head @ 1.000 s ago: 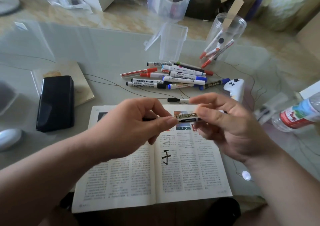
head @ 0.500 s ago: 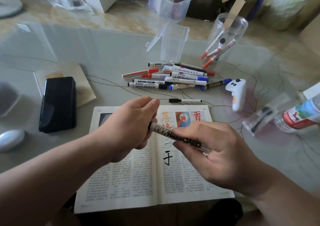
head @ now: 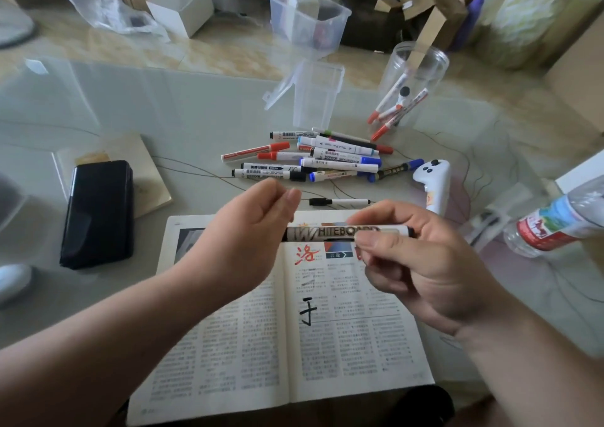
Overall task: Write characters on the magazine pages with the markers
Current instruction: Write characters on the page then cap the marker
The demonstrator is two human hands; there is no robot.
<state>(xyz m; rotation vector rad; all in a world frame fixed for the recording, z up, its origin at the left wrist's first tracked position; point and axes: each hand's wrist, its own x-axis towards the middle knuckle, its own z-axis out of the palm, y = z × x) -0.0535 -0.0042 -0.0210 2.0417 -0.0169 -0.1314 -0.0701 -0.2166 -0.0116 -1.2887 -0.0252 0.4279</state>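
Tilted a moment ago, the marker [head: 333, 233] is now levelled, its right end pinched by the right hand [head: 421, 273], its left end wrapped in the curled left hand [head: 248, 240], the magazine [head: 343, 345] spread below the grip, so the cap is likely being worked.

One open magazine [head: 343, 354], two hands [head: 238, 247], one held marker [head: 327, 233], one phone [head: 98, 214], one bottle [head: 555, 224].
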